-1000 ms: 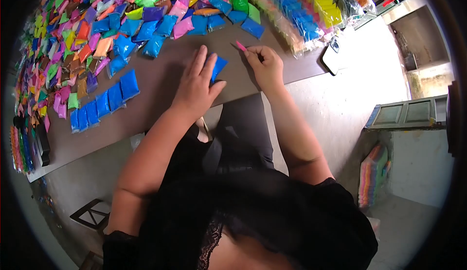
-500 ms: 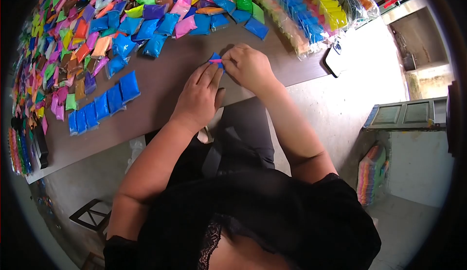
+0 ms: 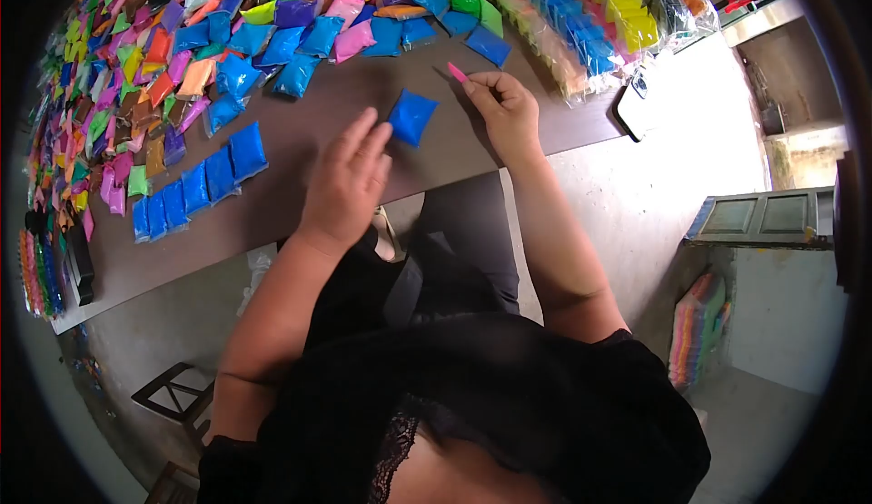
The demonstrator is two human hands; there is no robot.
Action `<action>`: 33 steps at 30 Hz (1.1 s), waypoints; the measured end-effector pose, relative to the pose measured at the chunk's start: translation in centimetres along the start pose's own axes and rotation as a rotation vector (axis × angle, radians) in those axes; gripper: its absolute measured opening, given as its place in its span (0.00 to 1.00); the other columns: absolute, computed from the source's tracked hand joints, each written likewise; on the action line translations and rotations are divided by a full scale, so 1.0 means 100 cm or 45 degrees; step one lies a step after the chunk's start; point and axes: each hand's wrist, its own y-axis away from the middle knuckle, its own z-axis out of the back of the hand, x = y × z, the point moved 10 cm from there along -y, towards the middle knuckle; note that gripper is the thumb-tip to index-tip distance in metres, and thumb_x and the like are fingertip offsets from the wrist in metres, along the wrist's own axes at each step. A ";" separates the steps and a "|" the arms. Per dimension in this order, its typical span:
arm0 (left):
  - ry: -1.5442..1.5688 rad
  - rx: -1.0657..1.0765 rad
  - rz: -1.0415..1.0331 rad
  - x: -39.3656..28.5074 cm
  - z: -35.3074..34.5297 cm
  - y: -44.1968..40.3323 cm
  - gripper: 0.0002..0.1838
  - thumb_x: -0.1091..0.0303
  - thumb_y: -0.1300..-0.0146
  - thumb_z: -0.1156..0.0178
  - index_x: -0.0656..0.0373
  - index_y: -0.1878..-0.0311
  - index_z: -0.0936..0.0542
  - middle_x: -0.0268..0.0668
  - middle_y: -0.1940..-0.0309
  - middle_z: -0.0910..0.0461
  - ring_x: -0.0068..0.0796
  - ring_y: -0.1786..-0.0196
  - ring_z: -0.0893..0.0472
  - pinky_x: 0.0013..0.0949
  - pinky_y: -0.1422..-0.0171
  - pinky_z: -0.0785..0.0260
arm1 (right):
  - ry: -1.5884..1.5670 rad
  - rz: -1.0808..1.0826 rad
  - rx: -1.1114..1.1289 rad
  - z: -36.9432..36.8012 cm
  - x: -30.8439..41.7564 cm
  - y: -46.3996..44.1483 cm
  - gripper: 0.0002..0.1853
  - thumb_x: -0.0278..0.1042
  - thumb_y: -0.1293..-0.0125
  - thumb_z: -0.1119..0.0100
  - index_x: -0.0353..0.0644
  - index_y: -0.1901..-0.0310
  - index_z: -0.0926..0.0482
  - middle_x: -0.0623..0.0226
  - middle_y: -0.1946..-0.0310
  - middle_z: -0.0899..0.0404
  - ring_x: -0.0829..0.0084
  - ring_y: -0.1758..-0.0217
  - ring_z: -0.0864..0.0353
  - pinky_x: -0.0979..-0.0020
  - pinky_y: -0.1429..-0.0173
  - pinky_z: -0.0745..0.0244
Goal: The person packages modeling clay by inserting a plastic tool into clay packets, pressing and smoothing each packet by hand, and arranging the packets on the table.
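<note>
A single blue packet (image 3: 411, 118) lies flat on the brown table, in front of me. My left hand (image 3: 350, 172) is just left of it, fingers stretched out and slightly blurred, holding nothing; whether a fingertip touches the packet I cannot tell. Up and to the right, my right hand (image 3: 509, 115) pinches a small, flat, pointed pink strip (image 3: 457, 73) between thumb and forefinger. A row of several blue packets (image 3: 207, 182) lies on the table beyond my left hand.
Loose packets of many colours (image 3: 191, 59) are heaped along the table's (image 3: 300, 159) far and left sides. Bagged rows of packets (image 3: 581, 23) stand at the upper right. A phone (image 3: 633, 104) rests by the right edge. A dark oblong object (image 3: 80, 268) sits far left.
My hands have parted, the left drawing back left and the right moving right with the pink strip. The blue packet, largely covered by my fingers before, now lies uncovered.
</note>
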 end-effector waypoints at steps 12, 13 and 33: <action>-0.254 0.396 0.003 -0.028 -0.034 0.007 0.41 0.49 0.38 0.35 0.56 0.26 0.37 0.49 0.23 0.49 0.50 0.23 0.43 0.52 0.20 0.50 | 0.092 0.073 0.064 -0.007 0.017 0.005 0.08 0.32 0.39 0.31 0.37 0.61 0.14 0.63 0.69 0.19 0.73 0.67 0.21 0.71 0.59 0.26; -0.210 0.348 -0.034 -0.032 -0.029 0.008 0.41 0.52 0.39 0.34 0.59 0.27 0.37 0.49 0.23 0.48 0.49 0.23 0.43 0.51 0.20 0.49 | 0.090 0.070 0.064 -0.007 0.016 0.005 0.08 0.32 0.39 0.31 0.37 0.61 0.14 0.63 0.69 0.19 0.73 0.67 0.21 0.71 0.59 0.26; -0.604 0.293 -0.188 -0.039 -0.048 0.013 0.28 0.64 0.38 0.44 0.66 0.36 0.28 0.45 0.38 0.32 0.41 0.32 0.33 0.46 0.25 0.41 | 0.780 0.617 0.218 -0.055 0.078 0.031 0.03 0.36 0.40 0.35 0.49 0.67 0.16 0.66 0.68 0.20 0.61 0.64 0.18 0.61 0.61 0.21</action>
